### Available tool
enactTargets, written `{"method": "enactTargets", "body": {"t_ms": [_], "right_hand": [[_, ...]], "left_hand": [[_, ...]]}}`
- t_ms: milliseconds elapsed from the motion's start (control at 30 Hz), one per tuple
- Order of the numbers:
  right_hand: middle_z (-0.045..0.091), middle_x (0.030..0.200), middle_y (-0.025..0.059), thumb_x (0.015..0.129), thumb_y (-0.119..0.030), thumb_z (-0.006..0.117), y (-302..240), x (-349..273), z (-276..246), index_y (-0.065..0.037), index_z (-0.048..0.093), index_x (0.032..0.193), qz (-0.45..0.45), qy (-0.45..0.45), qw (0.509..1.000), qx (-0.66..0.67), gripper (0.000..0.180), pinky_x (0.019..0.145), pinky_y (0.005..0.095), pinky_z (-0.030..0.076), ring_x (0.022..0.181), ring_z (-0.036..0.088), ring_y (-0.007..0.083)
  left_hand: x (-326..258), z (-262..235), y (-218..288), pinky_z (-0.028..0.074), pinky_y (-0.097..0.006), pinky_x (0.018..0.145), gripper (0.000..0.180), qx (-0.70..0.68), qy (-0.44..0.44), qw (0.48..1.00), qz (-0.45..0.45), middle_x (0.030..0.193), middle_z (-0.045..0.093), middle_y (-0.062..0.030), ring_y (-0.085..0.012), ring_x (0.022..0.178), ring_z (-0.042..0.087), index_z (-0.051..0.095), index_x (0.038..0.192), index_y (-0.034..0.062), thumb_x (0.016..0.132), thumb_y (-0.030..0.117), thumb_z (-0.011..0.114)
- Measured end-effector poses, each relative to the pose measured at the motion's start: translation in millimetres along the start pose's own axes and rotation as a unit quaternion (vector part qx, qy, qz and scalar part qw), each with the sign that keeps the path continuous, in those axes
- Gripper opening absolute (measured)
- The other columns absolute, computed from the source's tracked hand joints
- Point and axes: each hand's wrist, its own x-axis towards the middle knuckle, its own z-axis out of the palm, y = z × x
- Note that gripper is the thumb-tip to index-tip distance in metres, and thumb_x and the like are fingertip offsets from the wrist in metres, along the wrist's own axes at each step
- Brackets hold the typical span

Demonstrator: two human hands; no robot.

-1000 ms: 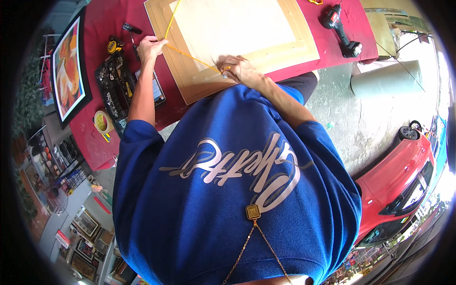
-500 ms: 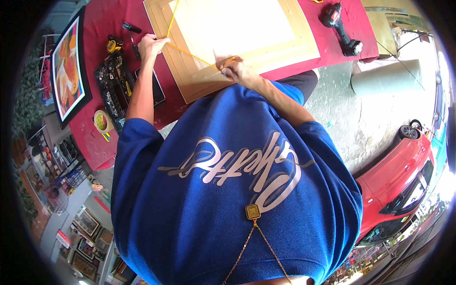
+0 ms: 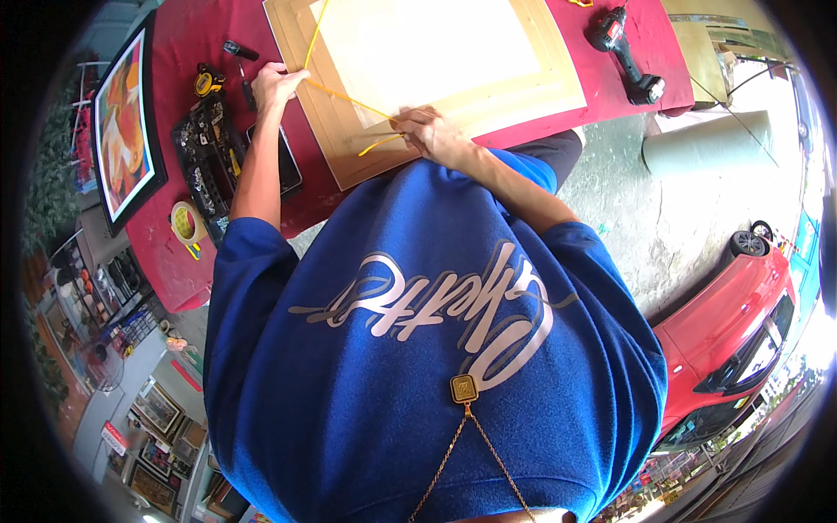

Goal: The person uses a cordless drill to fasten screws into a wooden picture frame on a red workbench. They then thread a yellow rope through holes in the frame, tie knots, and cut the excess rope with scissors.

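The yellow cord (image 3: 349, 98) makes a bend at the left hand (image 3: 277, 85): one part rises from there, leaning a little right, to the upper edge of the view; the other slopes down rightward to the right hand (image 3: 432, 137). Its short free end comes out under the right fingers and points to lower left. Beneath it lies the flat wooden frame (image 3: 514, 98), whose near edge climbs toward the right.

The frame's far side is cut off, so I cannot tell its long axis. The cord also leaves the view there. The pale board (image 3: 445, 48) inside is very bright, with details hard to make out.

The left hand, at the frame's left edge, pinches the cord with thumb and fingers nearly together. The right hand, above the near border, is curled closed upon the cord; its exact finger hold is hidden.
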Motion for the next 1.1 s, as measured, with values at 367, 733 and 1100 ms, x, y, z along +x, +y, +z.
{"method": "enactTargets", "body": {"t_ms": [367, 733, 1100], "right_hand": [[0.058, 0.094, 0.0152, 0.081, -0.004, 0.057, -6.0, -15.1, -0.2, -0.002, 0.055, 0.101, 0.066, -0.035, 0.997, -0.004, 0.02, 0.081, 0.0413, 0.046, 0.089, 0.058, 0.0318], [0.056, 0.091, 0.0113, 0.085, -0.009, 0.056, 2.2, -4.7, 4.6, -0.006, 0.054, 0.096, 0.009, 0.02, 0.999, -0.042, 0.012, 0.079, 0.042, 0.045, 0.084, 0.058, 0.0299], [0.051, 0.09, 0.0043, 0.088, -0.018, 0.056, 4.9, -2.9, 1.0, -0.012, 0.056, 0.094, 0.021, -0.004, 0.997, -0.072, 0.009, 0.079, 0.0391, 0.037, 0.089, 0.051, 0.0218]], "left_hand": [[-6.9, -5.4, 13.6, 0.054, -0.025, 0.05, 0.064, 0.047, -0.006, 0.999, 0.001, 0.073, 0.069, -0.0104, -0.0135, 0.052, 0.062, 0.06, 0.103, -0.0045, 0.057, 0.032, 0.085], [-6.7, -10.6, 23.3, 0.054, -0.029, 0.053, 0.04, 0.095, -0.037, 0.995, 0.002, 0.061, 0.064, -0.0101, -0.0191, 0.052, 0.064, 0.067, 0.069, 0.0018, 0.06, 0.039, 0.081], [-10.0, -11.3, 34.0, 0.055, -0.029, 0.053, 0.038, 0.118, -0.044, 0.992, -0.02, 0.062, 0.065, -0.0107, -0.0181, 0.054, 0.065, 0.065, 0.066, 0.0002, 0.062, 0.034, 0.081]]}}
